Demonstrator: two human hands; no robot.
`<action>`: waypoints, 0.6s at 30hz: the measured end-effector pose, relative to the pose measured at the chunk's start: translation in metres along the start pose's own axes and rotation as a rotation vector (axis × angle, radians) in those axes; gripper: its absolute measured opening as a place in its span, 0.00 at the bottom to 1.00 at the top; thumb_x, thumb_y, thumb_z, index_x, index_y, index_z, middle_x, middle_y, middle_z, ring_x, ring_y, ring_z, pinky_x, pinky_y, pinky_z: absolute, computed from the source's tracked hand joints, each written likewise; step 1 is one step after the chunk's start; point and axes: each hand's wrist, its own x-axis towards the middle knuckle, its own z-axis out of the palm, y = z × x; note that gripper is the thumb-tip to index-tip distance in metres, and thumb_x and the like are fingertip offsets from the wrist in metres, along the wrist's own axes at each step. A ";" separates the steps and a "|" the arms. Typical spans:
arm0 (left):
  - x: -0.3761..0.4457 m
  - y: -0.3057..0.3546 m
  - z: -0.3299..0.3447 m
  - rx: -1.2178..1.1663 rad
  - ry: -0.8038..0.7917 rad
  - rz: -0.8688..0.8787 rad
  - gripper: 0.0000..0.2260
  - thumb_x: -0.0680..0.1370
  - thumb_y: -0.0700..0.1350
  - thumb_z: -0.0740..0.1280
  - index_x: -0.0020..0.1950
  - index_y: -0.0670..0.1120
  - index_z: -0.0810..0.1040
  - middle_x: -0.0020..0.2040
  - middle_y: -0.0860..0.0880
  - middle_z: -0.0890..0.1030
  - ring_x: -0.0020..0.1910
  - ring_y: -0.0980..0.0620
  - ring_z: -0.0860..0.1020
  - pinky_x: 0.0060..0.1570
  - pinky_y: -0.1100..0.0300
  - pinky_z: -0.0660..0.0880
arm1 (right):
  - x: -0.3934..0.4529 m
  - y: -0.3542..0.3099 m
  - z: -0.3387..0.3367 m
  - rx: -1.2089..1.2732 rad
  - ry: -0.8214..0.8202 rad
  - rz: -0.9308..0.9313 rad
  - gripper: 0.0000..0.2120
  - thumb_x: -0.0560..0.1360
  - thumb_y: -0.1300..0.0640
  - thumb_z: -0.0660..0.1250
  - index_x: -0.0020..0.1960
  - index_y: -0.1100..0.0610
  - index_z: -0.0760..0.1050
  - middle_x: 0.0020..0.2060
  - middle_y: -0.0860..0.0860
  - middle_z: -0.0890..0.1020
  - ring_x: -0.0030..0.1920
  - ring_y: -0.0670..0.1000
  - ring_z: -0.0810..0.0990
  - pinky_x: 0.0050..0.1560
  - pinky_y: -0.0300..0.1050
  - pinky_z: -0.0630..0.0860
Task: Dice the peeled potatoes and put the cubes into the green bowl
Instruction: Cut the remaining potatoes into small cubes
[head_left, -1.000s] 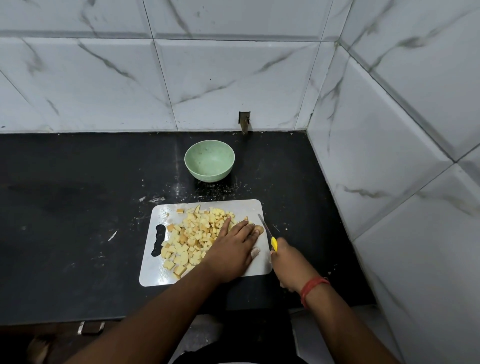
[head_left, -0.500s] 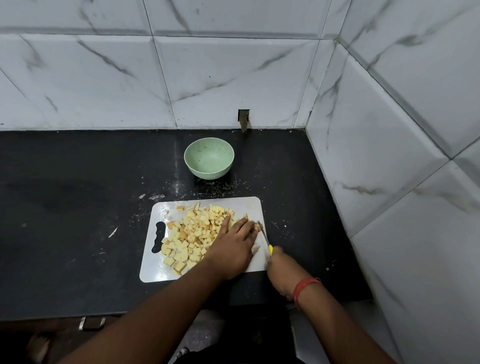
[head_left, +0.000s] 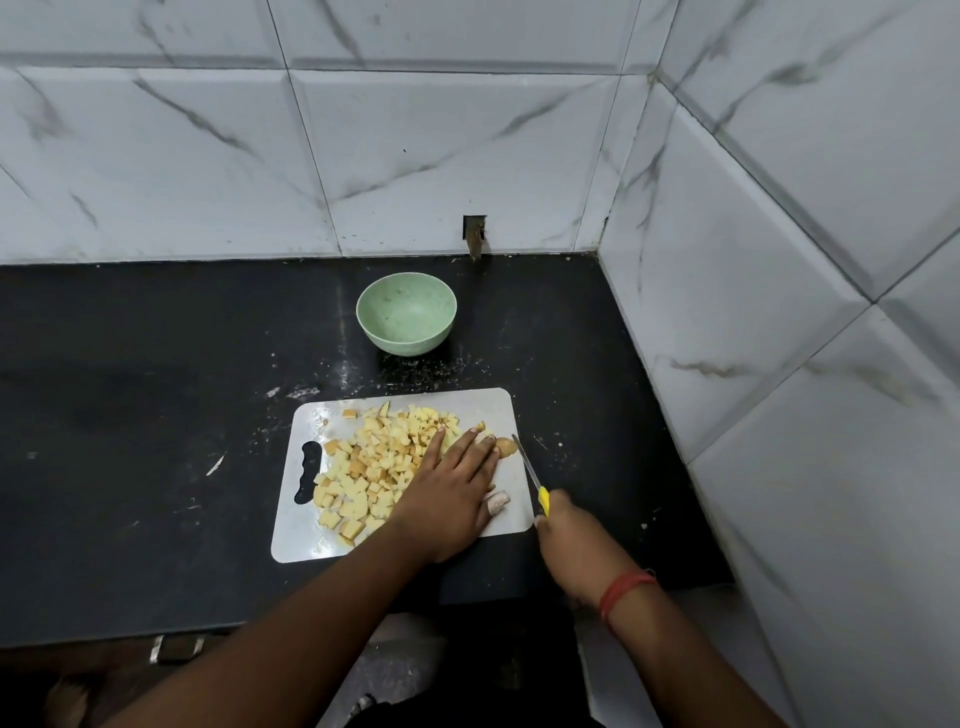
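Observation:
A white cutting board (head_left: 317, 540) lies on the black counter with a heap of yellow potato cubes (head_left: 374, 467) on its left and middle. My left hand (head_left: 452, 493) lies flat on the board, fingers straight, fingertips on a small piece of potato (head_left: 505, 446) near the right edge. My right hand (head_left: 566, 535) grips a yellow-handled knife (head_left: 530, 473), whose blade points away from me just right of that piece. The green bowl (head_left: 406, 313) stands empty behind the board.
Tiled walls close the counter at the back and on the right (head_left: 779, 364). A small dark outlet (head_left: 474, 234) sits in the back wall behind the bowl. White specks and crumbs lie on the counter (head_left: 130, 415) around the board. The counter's front edge is below my arms.
The knife went in against the potato piece half a second ago and now sits slightly to the right of it again. My left hand has stayed on the board.

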 end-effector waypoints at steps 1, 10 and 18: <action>0.000 0.000 0.000 0.010 0.007 0.006 0.32 0.85 0.62 0.44 0.81 0.43 0.63 0.81 0.45 0.64 0.82 0.43 0.57 0.78 0.40 0.42 | 0.004 -0.004 0.000 -0.019 -0.008 -0.002 0.07 0.82 0.58 0.55 0.58 0.60 0.65 0.53 0.61 0.80 0.51 0.58 0.80 0.43 0.42 0.69; 0.000 0.002 -0.006 -0.003 -0.038 -0.020 0.36 0.82 0.63 0.37 0.84 0.45 0.56 0.83 0.46 0.57 0.83 0.44 0.51 0.78 0.41 0.34 | 0.026 -0.018 0.006 -0.100 -0.105 0.005 0.16 0.81 0.61 0.54 0.68 0.64 0.64 0.59 0.62 0.76 0.59 0.62 0.76 0.51 0.46 0.69; 0.001 0.001 -0.003 0.006 -0.023 -0.017 0.33 0.84 0.62 0.41 0.82 0.45 0.60 0.82 0.46 0.61 0.82 0.44 0.54 0.78 0.41 0.36 | 0.030 -0.019 0.004 -0.114 -0.125 0.021 0.18 0.80 0.61 0.55 0.69 0.64 0.64 0.60 0.63 0.76 0.60 0.62 0.77 0.53 0.48 0.71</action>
